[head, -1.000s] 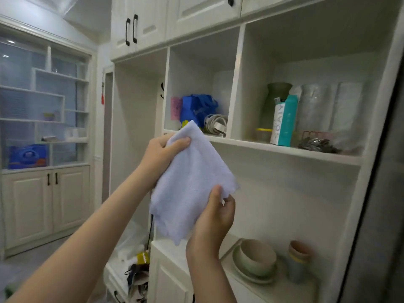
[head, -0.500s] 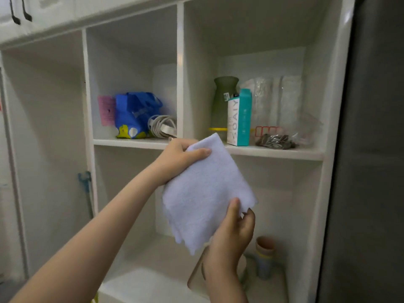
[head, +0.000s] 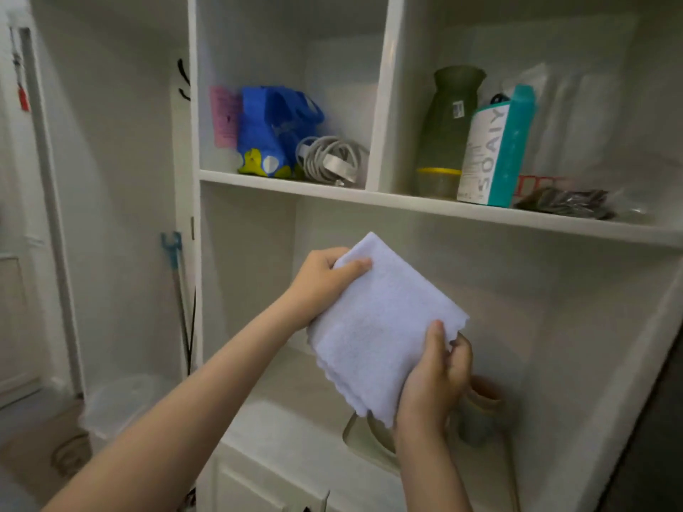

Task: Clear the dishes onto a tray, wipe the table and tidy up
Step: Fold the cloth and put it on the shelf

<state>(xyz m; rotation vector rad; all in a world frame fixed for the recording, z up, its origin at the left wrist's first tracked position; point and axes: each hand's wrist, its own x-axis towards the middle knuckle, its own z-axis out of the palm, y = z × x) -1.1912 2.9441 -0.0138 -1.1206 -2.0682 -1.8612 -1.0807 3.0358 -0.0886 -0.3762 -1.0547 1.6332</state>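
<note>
While a white shelving unit [head: 332, 186] fills the frame, a person holds a folded pale-lavender cloth [head: 380, 327] up before its open lower bay — the left hand [head: 321, 282] pinching the upper corner, the right hand [head: 436, 378] gripping the lower right edge. Above, the shelf carries a green vase [head: 449, 120], a teal carton [head: 495, 149] (lettered "SOAIY"), a blue bag [head: 273, 127] and coiled grey cable [head: 330, 160].
</note>
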